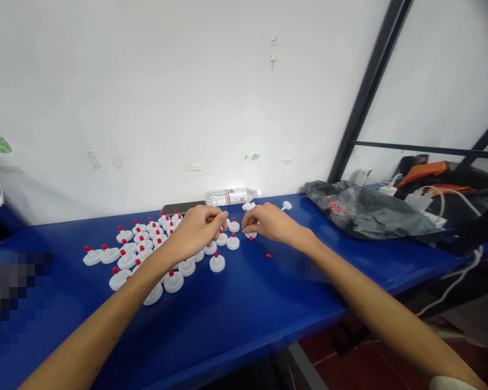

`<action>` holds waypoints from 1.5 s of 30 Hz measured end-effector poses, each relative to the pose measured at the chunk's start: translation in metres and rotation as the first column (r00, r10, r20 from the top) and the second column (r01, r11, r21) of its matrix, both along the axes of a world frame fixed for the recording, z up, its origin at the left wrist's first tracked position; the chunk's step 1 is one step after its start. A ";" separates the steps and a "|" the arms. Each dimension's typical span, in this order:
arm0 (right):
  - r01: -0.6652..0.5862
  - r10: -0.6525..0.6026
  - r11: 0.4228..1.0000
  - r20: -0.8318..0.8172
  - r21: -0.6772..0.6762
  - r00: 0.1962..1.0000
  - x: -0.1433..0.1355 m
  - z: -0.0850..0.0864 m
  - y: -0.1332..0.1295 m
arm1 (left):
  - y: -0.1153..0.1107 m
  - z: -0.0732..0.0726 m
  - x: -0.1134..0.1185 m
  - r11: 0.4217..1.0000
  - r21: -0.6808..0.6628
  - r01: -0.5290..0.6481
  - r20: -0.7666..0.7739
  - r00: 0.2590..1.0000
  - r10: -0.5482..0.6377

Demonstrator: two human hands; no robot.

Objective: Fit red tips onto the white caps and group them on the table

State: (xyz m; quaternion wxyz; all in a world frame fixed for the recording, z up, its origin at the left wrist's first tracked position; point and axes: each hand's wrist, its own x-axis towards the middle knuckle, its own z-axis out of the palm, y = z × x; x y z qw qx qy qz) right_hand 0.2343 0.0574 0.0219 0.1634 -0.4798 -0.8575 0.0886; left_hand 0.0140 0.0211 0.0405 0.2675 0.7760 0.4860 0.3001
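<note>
My left hand (202, 226) is over the right part of a group of white round caps (173, 281) with red tips. Its thumb and fingers are pressed together; whatever they may hold is hidden. To its right, my right hand (266, 221) has its fingers curled onto a white cap with a red tip (251, 235), its red end facing down toward me. A loose small red tip (269, 255) lies on the blue table just in front of that hand. Behind my right hand are white caps without red tips (287, 206), partly covered by the fingers.
A clear plastic bottle (232, 196) lies on its side along the wall, beside a dark phone (183, 208). On the right, a black plastic bag (374, 214) carries a clear bag of red pieces (341, 205), near chargers and cables. The blue table's front edge (284, 337) runs below my arms.
</note>
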 end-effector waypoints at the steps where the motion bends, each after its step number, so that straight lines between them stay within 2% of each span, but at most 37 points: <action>1: -0.007 0.007 1.000 0.001 0.000 1.000 0.000 0.000 0.000 | 0.000 0.000 0.000 1.000 -0.002 0.002 0.001 1.000 -0.002; 7: -0.045 0.045 0.999 0.024 -0.019 0.999 -0.002 -0.006 -0.001 | 0.002 -0.004 0.001 1.000 0.006 0.028 -0.010 1.000 -0.028; 10: -0.005 0.006 1.000 0.022 -0.016 1.000 0.001 -0.004 0.002 | 0.002 -0.003 0.002 1.000 0.006 0.024 -0.005 1.000 -0.024; 12: 0.076 -0.076 0.997 0.011 0.021 0.997 0.010 0.002 0.008 | 0.002 -0.002 0.002 1.000 0.014 0.009 0.004 1.000 -0.010; 14: 0.210 -0.210 0.973 -0.016 0.094 0.978 0.026 0.008 0.019 | 0.001 -0.001 0.001 1.000 0.024 -0.005 0.009 1.000 0.005; 16: 0.393 -0.389 0.900 -0.056 0.188 0.919 0.046 0.009 0.033 | 0.001 -0.002 0.002 0.999 0.052 0.002 -0.007 1.000 -0.001; 19: 0.500 -0.500 0.840 -0.058 0.211 0.864 0.079 -0.001 0.058 | -0.004 -0.011 0.010 0.975 0.219 -0.018 -0.101 0.994 0.041; 21: 0.481 -0.487 0.857 -0.015 0.188 0.873 0.096 -0.014 0.074 | -0.010 -0.022 0.021 0.930 0.367 -0.005 -0.195 0.977 0.082; 23: 0.439 -0.448 0.887 0.037 0.139 0.893 0.107 -0.027 0.087 | -0.019 -0.034 0.034 0.896 0.428 0.116 -0.291 0.957 0.015; 26: 0.411 -0.415 0.910 0.094 0.059 0.905 0.114 -0.039 0.098 | -0.032 -0.050 0.050 0.870 0.408 0.277 -0.421 0.902 -0.090; 30: 0.391 -0.387 0.920 0.116 -0.009 0.915 0.110 -0.038 0.099 | -0.038 -0.064 0.057 0.864 0.371 0.340 -0.562 0.823 -0.083; 37: 0.360 -0.356 0.928 0.058 -0.100 0.933 0.087 -0.027 0.083 | -0.034 -0.069 0.056 0.905 0.292 0.309 -0.602 0.795 -0.077; 45: 0.366 -0.364 0.861 0.076 -0.354 0.928 0.074 -0.024 0.075 | -0.032 -0.064 0.065 0.910 0.291 0.296 -0.581 0.810 -0.078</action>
